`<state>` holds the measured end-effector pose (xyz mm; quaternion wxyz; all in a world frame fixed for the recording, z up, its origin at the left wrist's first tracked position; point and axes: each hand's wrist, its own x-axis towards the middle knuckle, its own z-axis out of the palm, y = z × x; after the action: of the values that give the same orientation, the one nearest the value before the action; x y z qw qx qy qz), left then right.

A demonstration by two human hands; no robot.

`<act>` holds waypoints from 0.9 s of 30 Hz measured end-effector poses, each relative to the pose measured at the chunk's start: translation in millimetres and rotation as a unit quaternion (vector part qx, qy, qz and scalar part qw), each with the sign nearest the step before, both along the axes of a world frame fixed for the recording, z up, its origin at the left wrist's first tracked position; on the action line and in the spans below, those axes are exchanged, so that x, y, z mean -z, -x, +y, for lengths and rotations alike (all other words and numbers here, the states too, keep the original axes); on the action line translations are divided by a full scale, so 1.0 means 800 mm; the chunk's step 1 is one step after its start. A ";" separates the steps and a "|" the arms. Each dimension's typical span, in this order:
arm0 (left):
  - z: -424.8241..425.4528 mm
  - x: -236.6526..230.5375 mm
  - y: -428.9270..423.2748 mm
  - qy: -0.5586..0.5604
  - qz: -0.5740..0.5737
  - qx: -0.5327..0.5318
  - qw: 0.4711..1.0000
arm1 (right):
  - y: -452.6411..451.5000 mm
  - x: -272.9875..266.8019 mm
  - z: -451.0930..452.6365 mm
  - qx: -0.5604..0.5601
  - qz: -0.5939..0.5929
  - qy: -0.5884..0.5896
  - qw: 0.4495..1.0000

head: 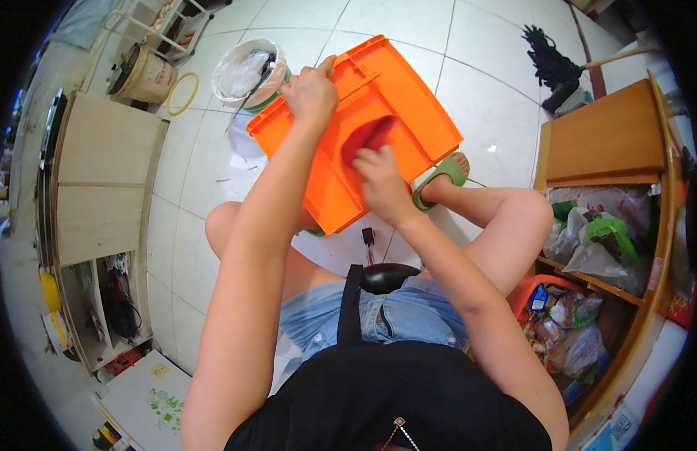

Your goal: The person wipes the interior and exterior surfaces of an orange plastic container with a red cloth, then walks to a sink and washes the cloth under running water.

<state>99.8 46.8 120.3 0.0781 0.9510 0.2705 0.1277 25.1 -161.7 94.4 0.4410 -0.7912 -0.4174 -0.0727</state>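
An orange plastic tray with raised dividers [405,113] is held tilted above the tiled floor, between my knees. My left hand [312,93] grips its upper left rim, with the fingers over the edge. Inside the tray, my right hand [379,180] holds a dark red cloth [368,138] against the middle section; the cloth and fingertips are slightly blurred. The tray hides part of one foot, while a green slipper [451,171] shows beside its lower right corner.
A lined waste bin [250,73] stands just beyond the tray's left corner. Further left are a lidded bucket [148,73] and a yellow ring [182,93]. A wooden cabinet [605,135] with plastic bags is on the right; a dark mop head [543,56] lies beyond it.
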 end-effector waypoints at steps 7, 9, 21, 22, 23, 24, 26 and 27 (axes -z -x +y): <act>0.007 0.002 -0.001 0.027 0.003 -0.001 1.000 | 0.003 0.029 -0.077 -0.070 -0.142 0.105 0.982; 0.006 0.004 -0.002 0.027 0.006 -0.001 1.000 | -0.026 0.026 -0.089 -0.009 -0.148 0.187 0.971; 0.007 -0.008 0.001 0.031 0.066 -0.006 0.997 | -0.016 0.003 -0.040 -0.057 -0.078 0.085 0.992; 0.012 -0.011 0.003 0.054 0.076 0.023 0.995 | -0.022 0.007 -0.058 -0.025 -0.051 0.093 0.994; 0.019 -0.016 0.006 0.077 0.085 0.053 0.992 | -0.024 0.011 -0.072 0.007 -0.024 0.100 0.995; 0.026 -0.018 0.009 0.099 0.093 0.083 0.987 | -0.025 0.007 -0.077 0.047 0.033 0.047 0.997; 0.037 -0.020 0.011 0.088 0.132 0.102 0.982 | -0.027 -0.004 -0.083 0.127 0.145 -0.060 0.980; 0.042 -0.020 0.011 0.083 0.152 0.110 0.979 | -0.021 -0.026 -0.075 0.117 0.166 -0.096 0.974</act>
<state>90.7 80.5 135.9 0.1280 0.9736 0.1821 -0.0505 41.8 -221.7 115.5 0.5664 -0.7897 -0.2339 -0.0306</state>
